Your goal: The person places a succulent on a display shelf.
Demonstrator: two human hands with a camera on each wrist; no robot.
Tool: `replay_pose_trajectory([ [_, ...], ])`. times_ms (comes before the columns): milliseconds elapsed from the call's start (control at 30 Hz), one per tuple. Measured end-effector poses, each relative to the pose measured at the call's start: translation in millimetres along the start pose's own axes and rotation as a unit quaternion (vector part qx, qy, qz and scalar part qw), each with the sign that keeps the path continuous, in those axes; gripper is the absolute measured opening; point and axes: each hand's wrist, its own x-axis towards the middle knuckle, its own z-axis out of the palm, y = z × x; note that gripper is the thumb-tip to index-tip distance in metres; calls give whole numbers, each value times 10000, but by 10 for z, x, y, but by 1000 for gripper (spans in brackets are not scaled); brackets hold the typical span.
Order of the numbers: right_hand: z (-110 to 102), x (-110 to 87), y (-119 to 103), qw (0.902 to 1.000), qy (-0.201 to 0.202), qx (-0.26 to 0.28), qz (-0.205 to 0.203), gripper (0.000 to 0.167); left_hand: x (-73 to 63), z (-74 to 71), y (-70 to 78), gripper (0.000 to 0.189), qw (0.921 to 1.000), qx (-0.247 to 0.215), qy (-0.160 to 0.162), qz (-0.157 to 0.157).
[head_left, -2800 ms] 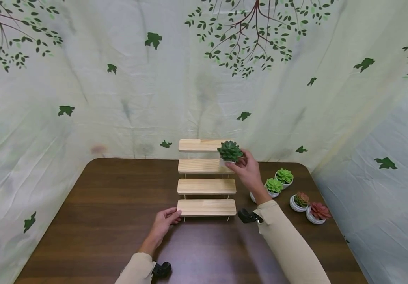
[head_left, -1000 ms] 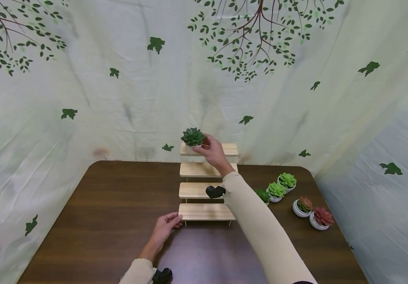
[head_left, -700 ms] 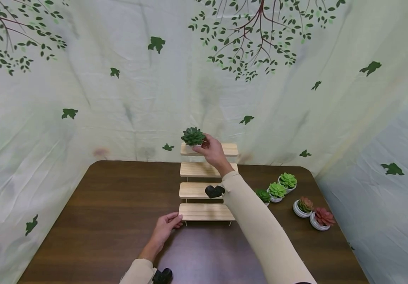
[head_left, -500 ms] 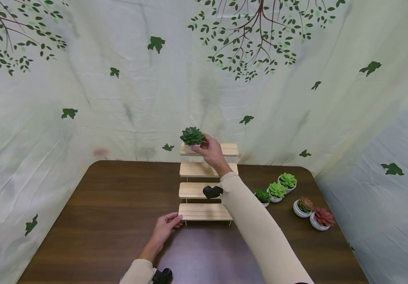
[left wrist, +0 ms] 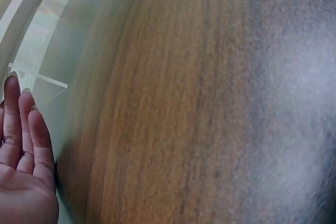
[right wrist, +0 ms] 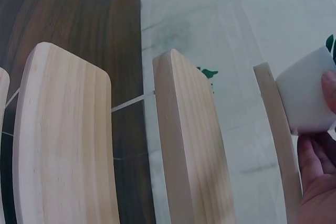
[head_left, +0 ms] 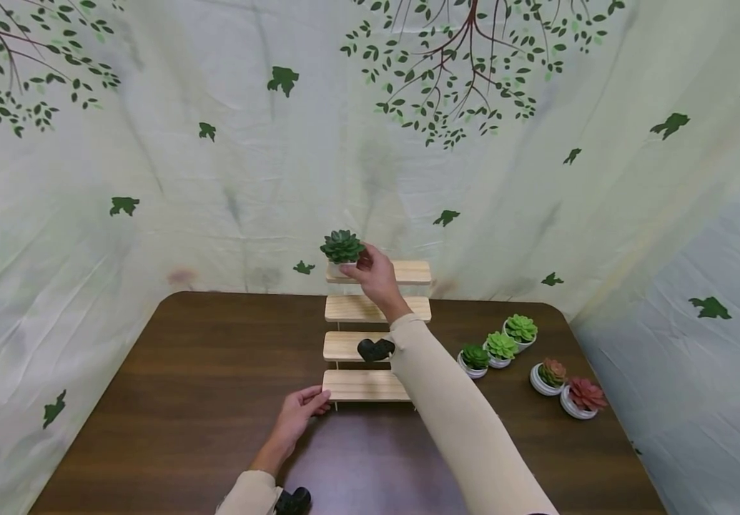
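A tiered display stand with pale wooden shelves and clear supports stands mid-table. My right hand pinches the white pot of a dark green succulent at the left end of the top shelf. In the right wrist view the white pot appears to sit against that shelf, thumb on its side and fingers beside its base. My left hand holds the left end of the lowest shelf. The left wrist view shows its fingers extended by the clear support; the thumb is out of sight there.
Right of the stand, on the brown table, are three green potted succulents. Nearer the right edge stand a reddish-brown succulent and a red one. A leaf-patterned cloth hangs behind.
My right hand has carried the dark green succulent from beside the second-highest shelf up and left to the top shelf, then slightly farther left. My left hand has stayed at the lowest shelf.
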Motion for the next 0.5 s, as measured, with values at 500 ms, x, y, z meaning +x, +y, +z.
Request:
replay_pose_trajectory([
  [500,-16,-20,-23,9996,23,-1,299,75,4,8,5,30,10000,-69,31,-19],
])
